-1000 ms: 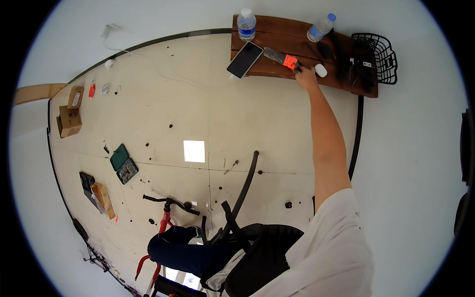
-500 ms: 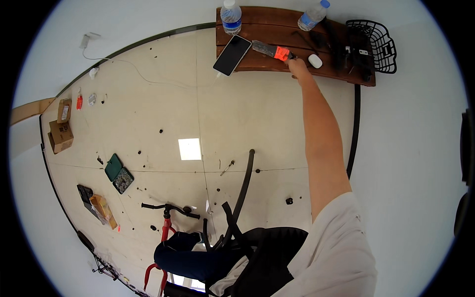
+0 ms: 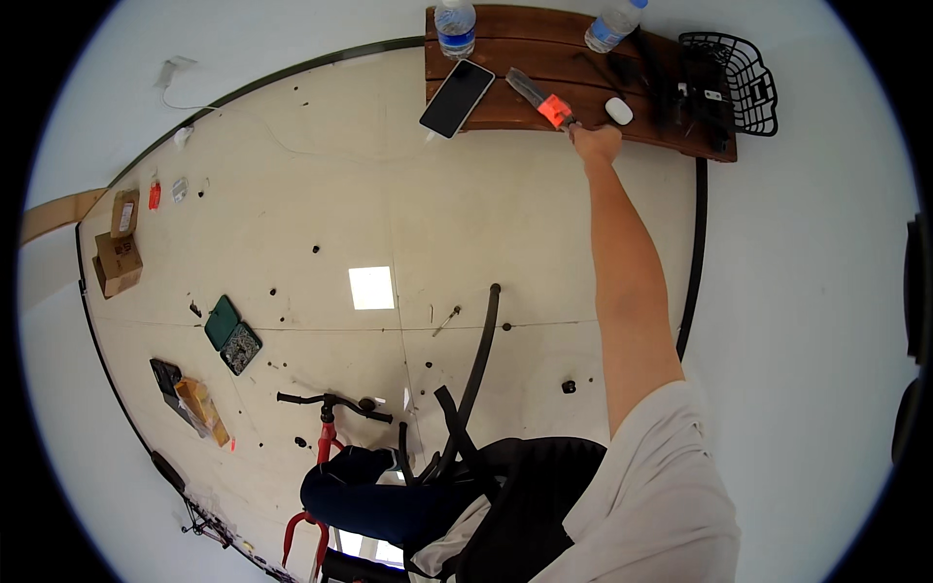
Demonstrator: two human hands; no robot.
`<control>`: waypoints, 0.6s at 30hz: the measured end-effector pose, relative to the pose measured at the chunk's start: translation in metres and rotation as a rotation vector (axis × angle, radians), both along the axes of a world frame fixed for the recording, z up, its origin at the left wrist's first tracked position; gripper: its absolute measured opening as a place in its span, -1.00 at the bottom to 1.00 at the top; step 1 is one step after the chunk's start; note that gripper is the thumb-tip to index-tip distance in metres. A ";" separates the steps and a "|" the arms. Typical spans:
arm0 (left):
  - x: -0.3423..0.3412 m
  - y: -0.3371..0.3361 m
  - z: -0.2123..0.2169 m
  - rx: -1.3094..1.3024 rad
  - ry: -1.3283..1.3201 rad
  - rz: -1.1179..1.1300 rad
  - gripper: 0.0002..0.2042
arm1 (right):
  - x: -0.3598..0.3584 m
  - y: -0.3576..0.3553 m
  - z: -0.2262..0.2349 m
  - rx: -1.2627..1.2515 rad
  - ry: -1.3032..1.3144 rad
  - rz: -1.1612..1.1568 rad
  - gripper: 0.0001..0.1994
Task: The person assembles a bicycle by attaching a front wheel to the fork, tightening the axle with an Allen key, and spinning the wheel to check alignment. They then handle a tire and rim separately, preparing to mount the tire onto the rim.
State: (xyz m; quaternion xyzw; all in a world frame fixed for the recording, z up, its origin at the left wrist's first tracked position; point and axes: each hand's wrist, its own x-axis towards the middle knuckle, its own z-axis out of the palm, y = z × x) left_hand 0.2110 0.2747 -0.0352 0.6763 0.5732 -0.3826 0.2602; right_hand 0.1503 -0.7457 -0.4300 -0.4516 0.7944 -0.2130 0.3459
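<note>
My right arm reaches out to a brown wooden bench (image 3: 539, 39) by the wall. At its front edge my right hand (image 3: 597, 143) is closed on one end of a long, narrow packet (image 3: 526, 87) with a bright orange label; what is inside cannot be made out. Just right of the packet lies a small white rounded case (image 3: 618, 111). To its left, a phone (image 3: 457, 98) with a dark screen overhangs the bench edge, a white cable at its lower end. My left hand is out of sight.
Two water bottles (image 3: 455, 29) stand on the bench, with black parts (image 3: 695, 102) and a black wire basket (image 3: 748, 87) at its right. On the floor are a green case (image 3: 224, 321), cardboard boxes (image 3: 119, 262) and scattered small parts. A red bike frame (image 3: 327, 442) stands near my black chair (image 3: 544, 466).
The packet has tilted more upright in my right hand, its far end swinging right. My hand has shifted slightly right, and the whole view has moved up a little.
</note>
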 end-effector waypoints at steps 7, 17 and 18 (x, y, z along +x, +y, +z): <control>-0.015 0.019 0.009 -0.023 0.007 0.033 -0.71 | 0.007 0.009 -0.010 0.140 -0.886 -0.540 -0.86; -0.006 -0.016 0.001 -0.082 -0.023 0.056 -0.67 | 0.007 0.012 -0.031 0.231 -1.105 -0.579 -0.86; 0.001 -0.031 0.008 -0.073 0.027 0.032 -0.66 | 0.008 0.014 -0.031 0.242 -1.097 -0.574 -0.86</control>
